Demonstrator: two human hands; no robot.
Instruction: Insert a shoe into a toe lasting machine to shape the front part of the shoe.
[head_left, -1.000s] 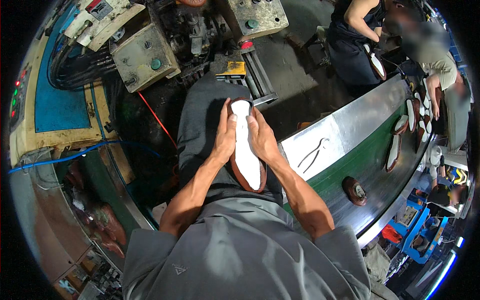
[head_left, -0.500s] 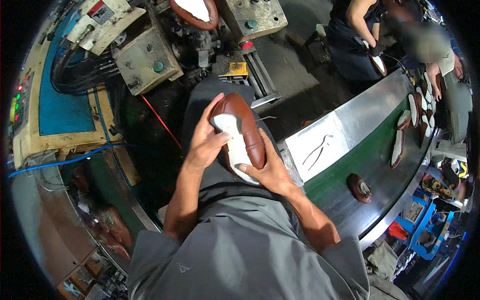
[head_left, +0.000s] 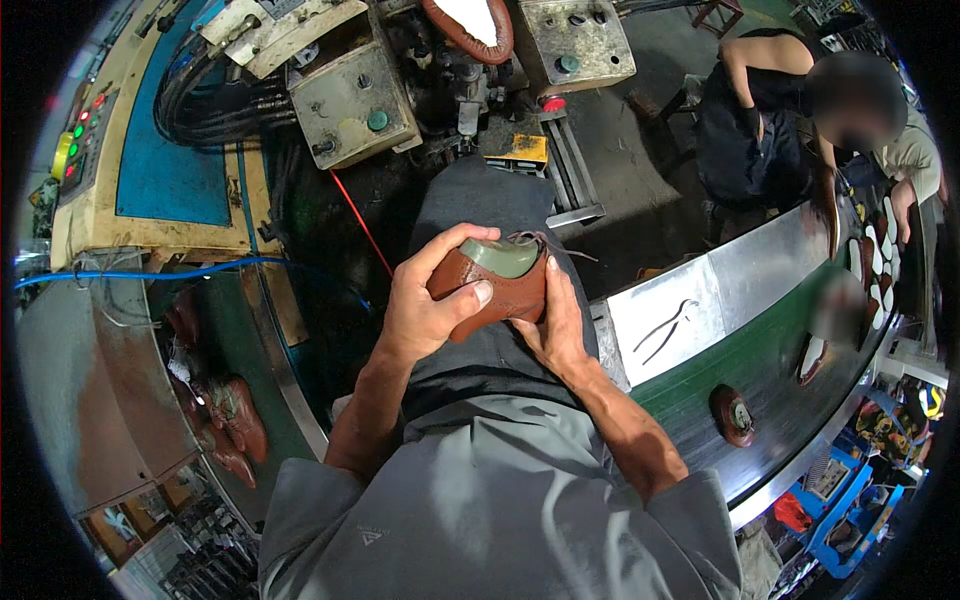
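Note:
Over my lap, both hands hold a brown leather shoe [head_left: 510, 298] on a green last [head_left: 505, 260], with the last showing in the shoe's opening and a lace trailing to the right. My left hand [head_left: 425, 310] is closed round the left end, its thumb pressed on the leather side. Against the right side and underneath, my right hand [head_left: 562, 330] grips the same shoe; some of its fingers are hidden behind it.
Pincers [head_left: 664, 332] lie on a metal plate at my right, beside a green conveyor belt [head_left: 650, 390] carrying a brown shoe [head_left: 733, 415]. A machine with control boxes [head_left: 355, 110] stands ahead. More brown shoes [head_left: 235, 420] lie at left. Co-workers [head_left: 760, 120] are far right.
The shoe has been turned over in my hands: its white underside faced up before, and now the opening with the green last shows. The whole view has shifted slightly.

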